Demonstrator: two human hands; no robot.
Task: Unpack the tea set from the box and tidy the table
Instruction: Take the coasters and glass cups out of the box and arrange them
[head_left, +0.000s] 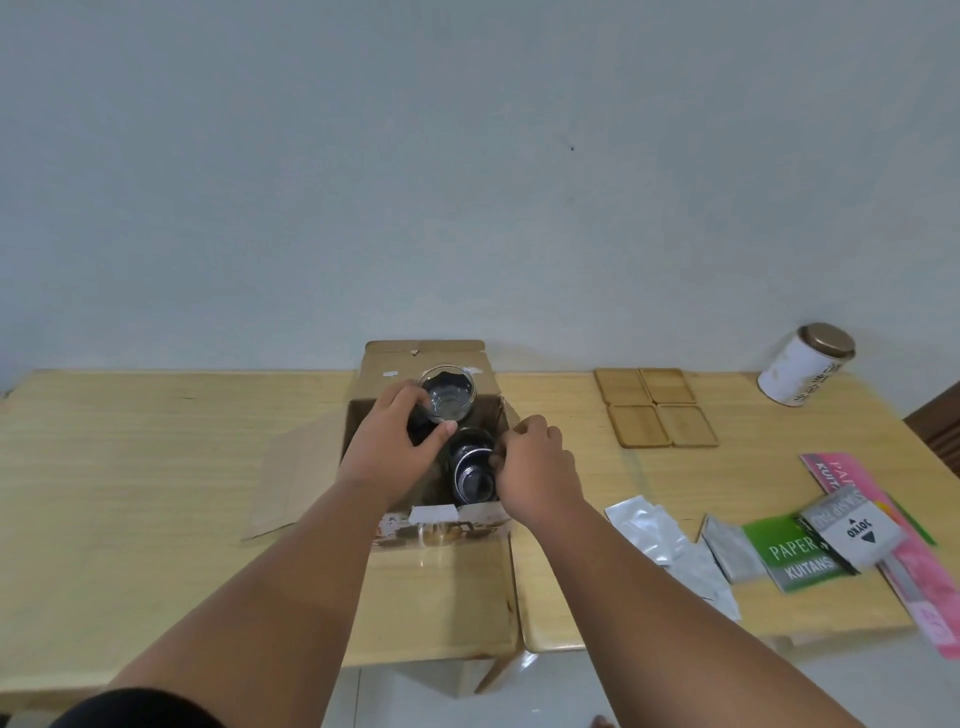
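Observation:
An open cardboard box (426, 571) sits at the middle of the wooden table (156, 441), its flaps folded out. My left hand (389, 447) grips a small clear glass cup (448, 392) just above the box's far end. My right hand (535, 467) reaches into the box on the right and closes around a second glass cup (470, 467) that lies on its side against the dark lining. Printed packaging (441, 530) shows on the box's near wall.
Several square wooden coasters (655, 406) lie in a grid right of the box. A white tin with a bronze lid (805, 364) stands at the far right. Silver sachets (670, 545), a green paper booklet (789, 551) and pink packets (914, 561) clutter the near right.

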